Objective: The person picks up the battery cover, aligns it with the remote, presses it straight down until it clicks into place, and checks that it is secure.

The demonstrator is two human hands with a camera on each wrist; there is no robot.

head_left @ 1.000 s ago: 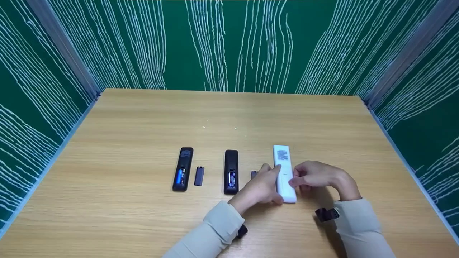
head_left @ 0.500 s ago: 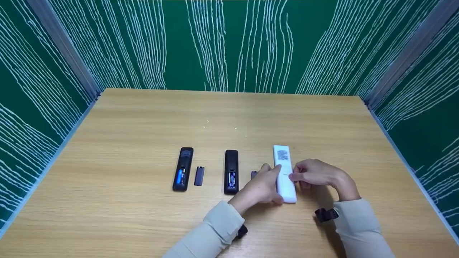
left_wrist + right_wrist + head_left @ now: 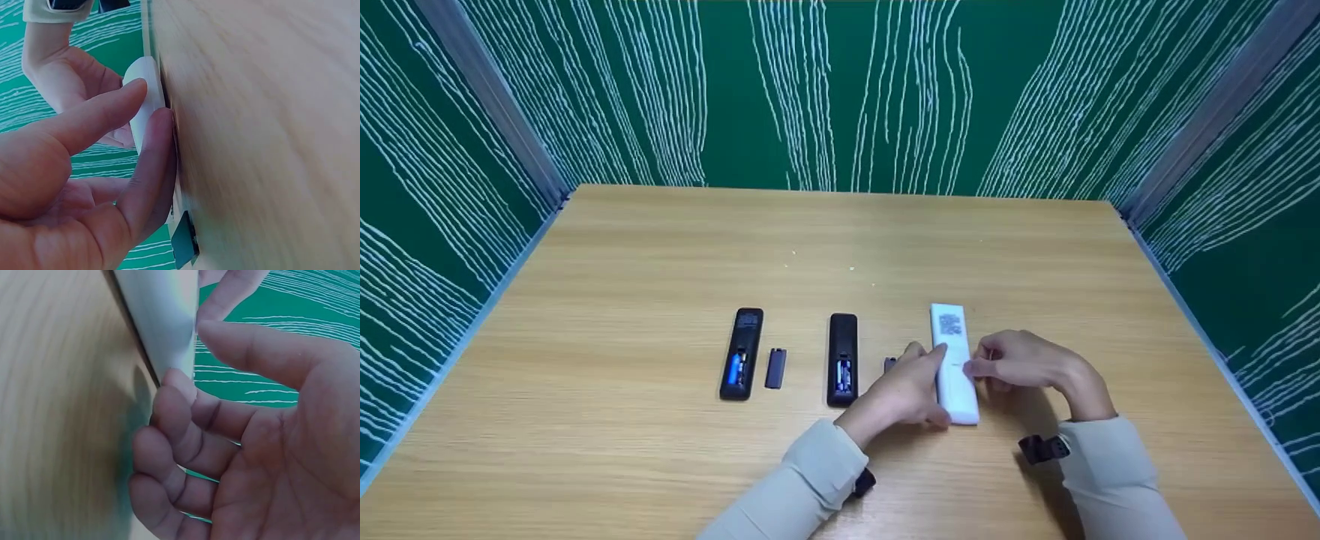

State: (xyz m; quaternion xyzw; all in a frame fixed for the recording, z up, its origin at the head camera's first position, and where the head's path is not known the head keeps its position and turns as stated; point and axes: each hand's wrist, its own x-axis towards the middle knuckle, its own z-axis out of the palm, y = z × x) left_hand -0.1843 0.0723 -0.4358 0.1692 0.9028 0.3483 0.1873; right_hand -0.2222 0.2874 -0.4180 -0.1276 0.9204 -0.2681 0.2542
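A person sits or stands at a pale wood-grain table (image 3: 622, 315), both hands on a long, flat, white plastic remote control (image 3: 955, 360). It lies back side up, right of centre, a printed label (image 3: 952, 325) near its far end. The left hand (image 3: 906, 386) holds its left side, thumb and fingers close together against it. The right hand (image 3: 1020, 364) has its thumb against the right edge and its other fingers curled, apparently pinching that edge.

To the left lie two slim black plastic remotes (image 3: 741, 341) (image 3: 842, 341), battery bays uncovered and batteries (image 3: 736, 369) (image 3: 844, 376) showing. Just right of the first lies a small dark rectangular cover (image 3: 775, 369); a similar dark piece (image 3: 890, 364) is partly hidden behind the left hand.

No open bay shows on the white remote, so the step appears to be loosening its back cover. The next move likely calls for a steady left hold while the right hand works the edge.
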